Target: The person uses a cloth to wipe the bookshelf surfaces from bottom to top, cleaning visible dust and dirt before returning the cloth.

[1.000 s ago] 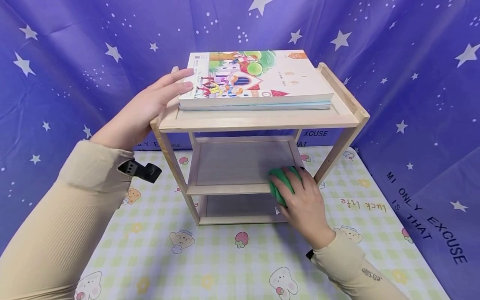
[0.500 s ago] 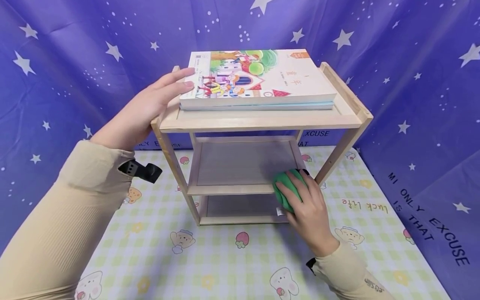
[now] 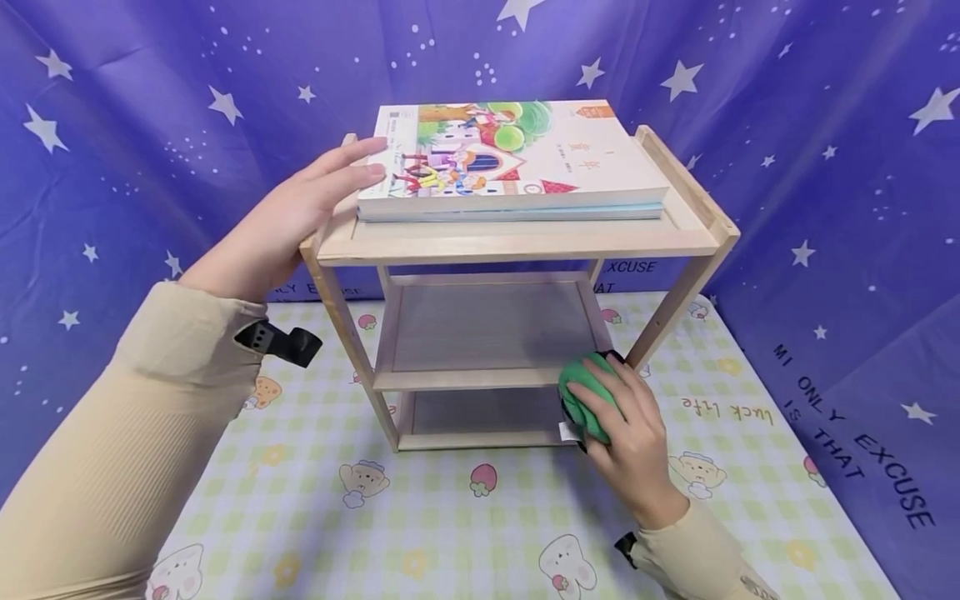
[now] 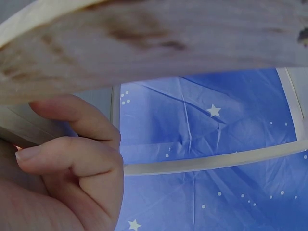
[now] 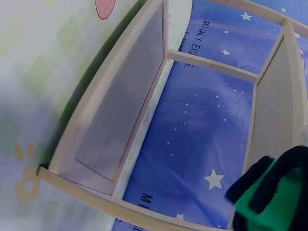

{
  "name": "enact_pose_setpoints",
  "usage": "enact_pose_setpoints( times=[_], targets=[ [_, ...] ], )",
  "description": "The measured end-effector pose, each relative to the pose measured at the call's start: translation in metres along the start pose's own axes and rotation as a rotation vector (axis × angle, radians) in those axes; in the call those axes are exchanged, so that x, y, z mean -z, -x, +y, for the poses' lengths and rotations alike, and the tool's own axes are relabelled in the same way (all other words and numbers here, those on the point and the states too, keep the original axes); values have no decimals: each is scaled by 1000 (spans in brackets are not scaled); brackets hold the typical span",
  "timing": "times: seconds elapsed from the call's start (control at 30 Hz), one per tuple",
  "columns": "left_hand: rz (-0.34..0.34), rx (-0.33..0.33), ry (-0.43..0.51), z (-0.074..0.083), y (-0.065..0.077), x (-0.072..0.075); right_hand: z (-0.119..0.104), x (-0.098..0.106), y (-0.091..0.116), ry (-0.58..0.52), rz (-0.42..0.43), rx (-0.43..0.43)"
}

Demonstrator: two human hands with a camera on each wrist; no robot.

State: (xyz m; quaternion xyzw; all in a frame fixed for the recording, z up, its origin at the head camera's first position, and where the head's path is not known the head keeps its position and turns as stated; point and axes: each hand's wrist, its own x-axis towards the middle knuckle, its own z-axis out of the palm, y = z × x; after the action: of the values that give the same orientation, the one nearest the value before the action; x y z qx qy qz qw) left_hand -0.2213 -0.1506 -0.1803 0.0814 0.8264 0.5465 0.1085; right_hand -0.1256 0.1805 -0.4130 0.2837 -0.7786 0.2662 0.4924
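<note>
A three-tier wooden shelf rack (image 3: pixel 517 242) stands on the table. My left hand (image 3: pixel 300 204) holds its upper left side, two fingers lying over the side rail with their tips at the book's edge. Below that rail, curled fingers (image 4: pixel 72 159) show in the left wrist view. A green cloth (image 3: pixel 585 396) with dark edging and a white tag is bunched in my right hand (image 3: pixel 633 442), at the front right corner of the middle shelf (image 3: pixel 480 333). In the right wrist view the cloth (image 5: pixel 279 202) shows at the lower right; that hand's fingers are hidden there.
A picture-covered book (image 3: pixel 525 154) lies on another book (image 3: pixel 517 214) on the top shelf. The bottom shelf (image 3: pixel 480 412) sits low over the checked tablecloth (image 3: pixel 450 525). Purple star-patterned curtains (image 3: pixel 480 50) close in the back and sides.
My right hand has moved right and slightly toward me along the middle shelf's front edge, carrying the green cloth. My left hand has kept its place on the rack.
</note>
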Motion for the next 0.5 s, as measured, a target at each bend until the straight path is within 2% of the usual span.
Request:
enact_pose_setpoints(
  times=[0.17,0.37,0.5],
  targets=[
    [2,1,1,-1,0,0,-9,-1,-6,-77,201,0],
    [1,-2,13,-1,1,0,-16,0,-12,-88,356,-27],
    [1,-2,18,-1,1,0,-19,-2,-13,-142,472,-91]
  ],
)
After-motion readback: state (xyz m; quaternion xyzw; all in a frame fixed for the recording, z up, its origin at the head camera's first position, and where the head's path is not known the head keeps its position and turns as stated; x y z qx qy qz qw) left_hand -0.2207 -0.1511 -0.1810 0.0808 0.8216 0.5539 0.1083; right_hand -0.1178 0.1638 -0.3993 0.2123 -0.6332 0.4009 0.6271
